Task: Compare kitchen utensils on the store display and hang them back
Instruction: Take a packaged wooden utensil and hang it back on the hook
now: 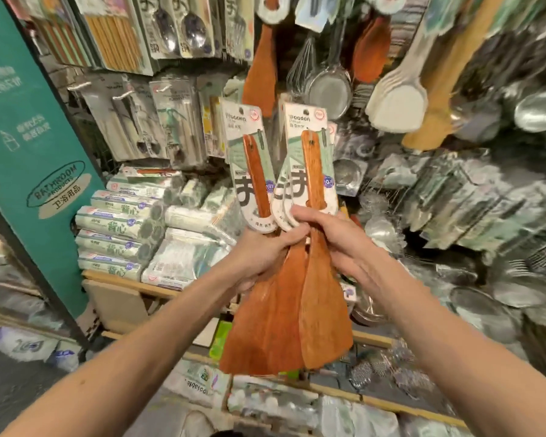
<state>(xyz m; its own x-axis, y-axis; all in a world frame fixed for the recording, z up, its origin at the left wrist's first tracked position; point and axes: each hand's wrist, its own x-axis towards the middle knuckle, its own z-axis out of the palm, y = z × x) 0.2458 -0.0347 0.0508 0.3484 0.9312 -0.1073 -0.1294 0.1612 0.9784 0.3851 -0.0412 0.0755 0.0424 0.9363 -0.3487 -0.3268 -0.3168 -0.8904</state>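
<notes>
Head view: the left hand (265, 250) holds one wooden spatula (259, 323) by its neck, fingers curled round it. The right hand (338, 244) grips the other spatulas (327, 310) just beside it, blades pointing down, below the hanging whisk (300, 64). I think one could slip out and fall, because so many cards (284, 216) are squeezed together.

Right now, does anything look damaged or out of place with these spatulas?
Nothing looks damaged. Only the wooden spatulas, gripped together by the left hand and right hand, look untidy: their backing cards splay apart, tilted.
</notes>
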